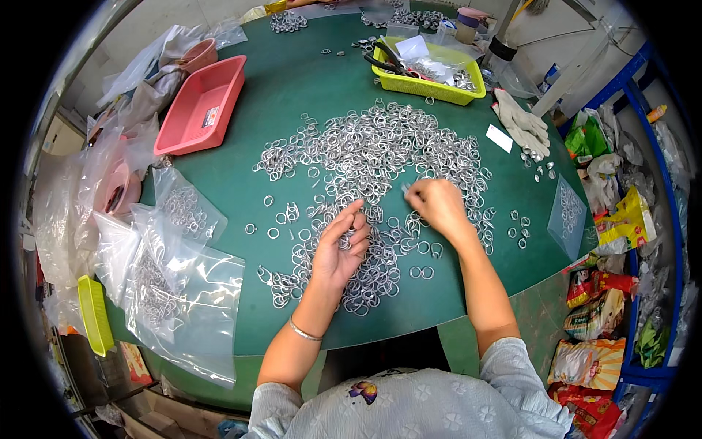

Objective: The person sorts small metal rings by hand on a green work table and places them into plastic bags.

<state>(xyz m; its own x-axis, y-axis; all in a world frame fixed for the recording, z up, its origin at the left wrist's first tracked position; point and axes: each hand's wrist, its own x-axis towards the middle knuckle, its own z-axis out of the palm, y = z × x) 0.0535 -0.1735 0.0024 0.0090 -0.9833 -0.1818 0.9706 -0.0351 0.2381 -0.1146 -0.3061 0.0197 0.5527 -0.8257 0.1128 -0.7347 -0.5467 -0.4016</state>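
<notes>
A large heap of silver metal rings (pixel 387 139) spreads over the green table, and a smaller heap of rings (pixel 369 285) lies nearer to me. My left hand (pixel 342 245) is above the near heap, palm turned up and fingers curled around a few rings that show in the palm. At the large heap's near edge, my right hand (pixel 439 205) is closed in a pinch. A small silvery blur shows at its fingertips, too smeared to name. Between and beside the heaps lie loose rings (pixel 273 233).
Clear plastic bags (pixel 212 285) with rings lie at left, below a pink tray (pixel 194 110). A yellow-green basket (pixel 431 89) holding pliers and metal parts stands at the back. Gloves (pixel 521 121) and a bag of rings (pixel 567 218) lie at right, near a blue shelf (pixel 662 146).
</notes>
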